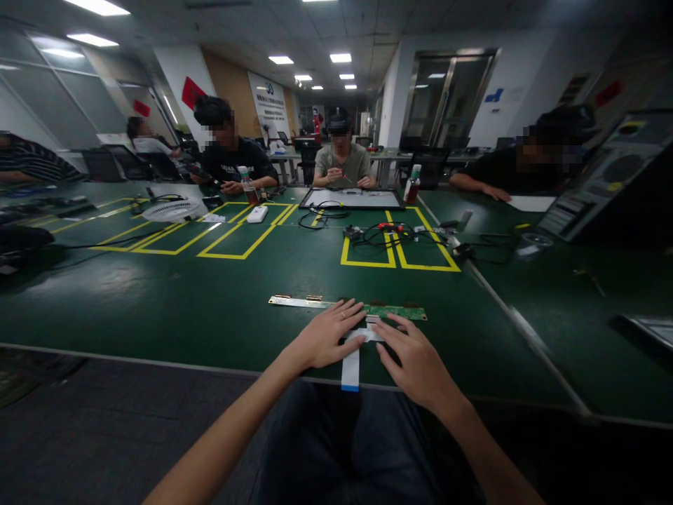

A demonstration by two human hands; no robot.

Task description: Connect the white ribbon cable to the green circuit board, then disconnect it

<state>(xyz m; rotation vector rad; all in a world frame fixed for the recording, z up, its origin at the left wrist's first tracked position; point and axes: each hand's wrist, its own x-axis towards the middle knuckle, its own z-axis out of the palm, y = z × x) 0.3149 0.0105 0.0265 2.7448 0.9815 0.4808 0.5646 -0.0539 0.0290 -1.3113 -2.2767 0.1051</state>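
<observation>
A long narrow green circuit board (pixel 399 311) with a silvery strip (pixel 297 301) at its left end lies near the front edge of the dark green table (pixel 173 308). A white flat ribbon cable (pixel 351 365) with a blue tip runs from the board toward me over the table edge. My left hand (pixel 326 335) lies flat, fingers spread, on the board and the cable's upper end. My right hand (pixel 413 358) rests beside it, its fingers pressing the cable where it meets the board.
Yellow taped boxes (pixel 236 235) mark the table. Farther off lie tangled wires and tools (pixel 383 235), a white-framed panel (pixel 352 198), a white fan (pixel 171 209) and two bottles (pixel 413 184). Several people sit at the far side. A computer case (pixel 615 175) stands at right.
</observation>
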